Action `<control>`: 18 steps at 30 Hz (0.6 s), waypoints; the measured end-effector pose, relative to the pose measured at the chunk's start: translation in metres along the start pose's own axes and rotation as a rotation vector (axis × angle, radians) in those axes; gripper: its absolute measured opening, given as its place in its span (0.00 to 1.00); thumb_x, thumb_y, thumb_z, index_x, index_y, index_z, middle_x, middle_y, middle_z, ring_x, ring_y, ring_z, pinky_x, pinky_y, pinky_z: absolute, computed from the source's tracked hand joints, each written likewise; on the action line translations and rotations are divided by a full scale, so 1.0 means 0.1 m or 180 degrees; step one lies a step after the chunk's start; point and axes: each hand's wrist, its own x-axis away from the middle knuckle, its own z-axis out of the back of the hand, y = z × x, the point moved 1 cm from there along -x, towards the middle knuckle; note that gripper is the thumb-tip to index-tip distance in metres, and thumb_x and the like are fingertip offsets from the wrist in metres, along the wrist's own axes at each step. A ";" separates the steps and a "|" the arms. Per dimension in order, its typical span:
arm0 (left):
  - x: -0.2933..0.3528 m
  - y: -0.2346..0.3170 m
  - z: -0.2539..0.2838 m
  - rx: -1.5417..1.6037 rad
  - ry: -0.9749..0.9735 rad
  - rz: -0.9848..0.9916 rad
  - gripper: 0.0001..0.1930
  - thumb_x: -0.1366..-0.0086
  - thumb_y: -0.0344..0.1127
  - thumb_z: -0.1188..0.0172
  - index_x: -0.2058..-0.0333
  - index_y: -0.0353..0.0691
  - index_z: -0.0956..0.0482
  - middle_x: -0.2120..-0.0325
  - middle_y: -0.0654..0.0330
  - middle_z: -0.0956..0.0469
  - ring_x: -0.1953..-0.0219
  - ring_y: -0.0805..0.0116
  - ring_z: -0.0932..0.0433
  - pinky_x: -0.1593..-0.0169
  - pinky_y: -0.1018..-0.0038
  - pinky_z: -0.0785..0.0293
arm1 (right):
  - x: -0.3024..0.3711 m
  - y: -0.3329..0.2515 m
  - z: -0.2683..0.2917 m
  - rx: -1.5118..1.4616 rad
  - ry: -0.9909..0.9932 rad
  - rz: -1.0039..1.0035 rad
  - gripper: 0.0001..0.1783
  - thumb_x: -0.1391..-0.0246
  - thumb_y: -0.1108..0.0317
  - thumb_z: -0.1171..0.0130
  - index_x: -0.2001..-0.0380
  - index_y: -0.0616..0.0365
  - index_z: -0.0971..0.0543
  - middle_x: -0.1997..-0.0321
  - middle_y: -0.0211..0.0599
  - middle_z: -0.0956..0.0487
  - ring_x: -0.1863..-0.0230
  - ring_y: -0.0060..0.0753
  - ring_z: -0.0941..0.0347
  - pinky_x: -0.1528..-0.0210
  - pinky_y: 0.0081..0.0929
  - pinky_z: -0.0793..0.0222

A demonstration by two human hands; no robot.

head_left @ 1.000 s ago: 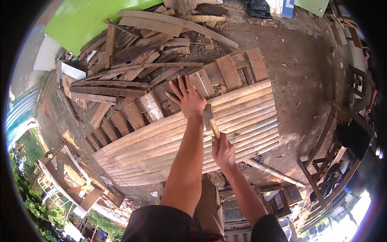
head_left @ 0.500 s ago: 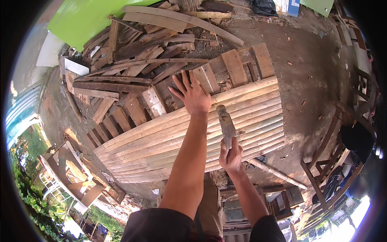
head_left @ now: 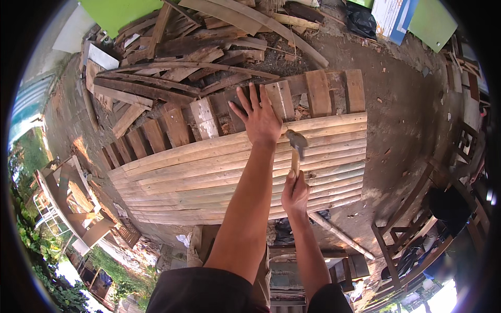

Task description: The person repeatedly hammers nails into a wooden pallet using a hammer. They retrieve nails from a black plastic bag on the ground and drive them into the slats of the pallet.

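Observation:
Long pale wooden strips [head_left: 177, 182] lie side by side across darker cross boards [head_left: 177, 127], forming a curved-edged panel. My left hand [head_left: 262, 121] rests with fingers spread on a dark cross board [head_left: 233, 112], its palm by the edge of the topmost strip. My right hand [head_left: 296, 195] grips the wooden handle of a hammer [head_left: 296, 157]. The hammer's metal head is just right of my left hand, over the upper strips; I cannot tell whether it touches them. A thin nail may stand beside the head, too small to be sure.
A heap of scrap boards [head_left: 188, 57] lies beyond the panel, close to its far left side. Wooden frames [head_left: 412, 224] stand at the right. A light pole [head_left: 342, 236] juts out from the near edge. A black plastic bag [head_left: 361, 22] lies at the far right.
The hammer head has swung slightly, its handle now showing more below it. My view has shifted a little, and my left hand stays spread on the boards.

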 end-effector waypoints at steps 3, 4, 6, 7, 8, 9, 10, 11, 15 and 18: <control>-0.01 -0.01 -0.03 -0.0012 0.0047 -0.0020 0.35 0.32 0.36 0.49 0.28 0.43 0.46 0.25 0.54 0.52 0.22 0.44 0.68 0.26 0.36 0.79 | 0.12 -0.12 0.08 -0.0378 0.0453 0.0440 0.21 0.27 0.54 0.57 0.63 0.65 0.29 0.84 0.38 0.29 0.85 0.45 0.28 0.83 0.36 0.36; 0.00 -0.03 -0.04 -0.0018 0.0048 -0.0033 0.35 0.32 0.36 0.49 0.28 0.43 0.46 0.25 0.54 0.52 0.22 0.44 0.68 0.26 0.36 0.79 | 0.15 -0.23 0.11 -0.0552 0.0606 0.0511 0.22 0.26 0.54 0.57 0.63 0.65 0.29 0.83 0.38 0.29 0.85 0.44 0.28 0.83 0.35 0.36; 0.01 -0.02 -0.05 0.0039 0.0148 -0.0070 0.32 0.31 0.35 0.49 0.29 0.43 0.44 0.26 0.53 0.50 0.22 0.43 0.66 0.26 0.36 0.77 | 0.16 -0.24 0.13 -0.0373 0.0807 0.0989 0.22 0.26 0.53 0.58 0.63 0.64 0.29 0.84 0.38 0.29 0.85 0.46 0.27 0.83 0.38 0.34; 0.00 -0.02 -0.05 0.0054 0.0223 -0.0068 0.31 0.30 0.35 0.49 0.30 0.44 0.43 0.26 0.53 0.49 0.22 0.42 0.66 0.26 0.36 0.76 | 0.14 -0.10 0.07 -0.0243 0.0878 0.1233 0.22 0.26 0.54 0.58 0.63 0.64 0.29 0.84 0.38 0.29 0.85 0.46 0.27 0.83 0.39 0.34; 0.00 -0.02 -0.04 0.0058 0.0227 -0.0065 0.31 0.30 0.36 0.50 0.30 0.44 0.43 0.26 0.53 0.49 0.22 0.42 0.66 0.26 0.36 0.76 | 0.13 0.00 0.03 -0.0115 0.0949 0.1478 0.21 0.27 0.55 0.57 0.63 0.64 0.29 0.84 0.38 0.29 0.85 0.46 0.27 0.83 0.40 0.34; 0.00 -0.02 -0.04 0.0067 0.0217 -0.0070 0.31 0.30 0.36 0.50 0.30 0.44 0.43 0.26 0.53 0.49 0.22 0.42 0.66 0.26 0.36 0.76 | 0.10 -0.03 0.04 0.0048 0.0786 0.1028 0.19 0.28 0.57 0.54 0.64 0.65 0.29 0.85 0.41 0.31 0.85 0.49 0.26 0.83 0.44 0.34; 0.00 -0.02 -0.04 0.0075 0.0206 -0.0076 0.30 0.29 0.36 0.50 0.30 0.44 0.43 0.26 0.53 0.49 0.22 0.42 0.66 0.26 0.36 0.76 | 0.03 -0.09 0.08 0.0364 0.0425 0.0687 0.18 0.30 0.59 0.52 0.62 0.67 0.29 0.86 0.44 0.31 0.87 0.51 0.27 0.84 0.43 0.36; 0.00 -0.02 -0.03 0.0069 0.0188 -0.0063 0.30 0.29 0.37 0.50 0.30 0.44 0.43 0.26 0.53 0.49 0.22 0.42 0.66 0.26 0.36 0.76 | 0.00 -0.07 0.07 0.0310 0.0299 0.0529 0.17 0.31 0.60 0.51 0.60 0.68 0.29 0.86 0.45 0.31 0.87 0.51 0.28 0.85 0.42 0.36; -0.01 -0.02 -0.05 0.0060 0.0236 -0.0082 0.31 0.29 0.36 0.51 0.30 0.44 0.43 0.26 0.54 0.50 0.22 0.43 0.66 0.25 0.36 0.77 | 0.14 -0.28 0.13 0.0014 0.0692 0.0797 0.22 0.27 0.53 0.56 0.65 0.64 0.31 0.86 0.35 0.33 0.89 0.33 0.35 0.84 0.31 0.44; 0.01 -0.03 -0.04 0.0061 0.0182 -0.0068 0.32 0.31 0.35 0.49 0.29 0.44 0.44 0.26 0.54 0.50 0.22 0.44 0.66 0.25 0.36 0.77 | 0.09 -0.19 0.02 -0.0257 0.0838 0.1697 0.23 0.26 0.53 0.58 0.58 0.67 0.30 0.85 0.36 0.31 0.88 0.31 0.34 0.84 0.33 0.44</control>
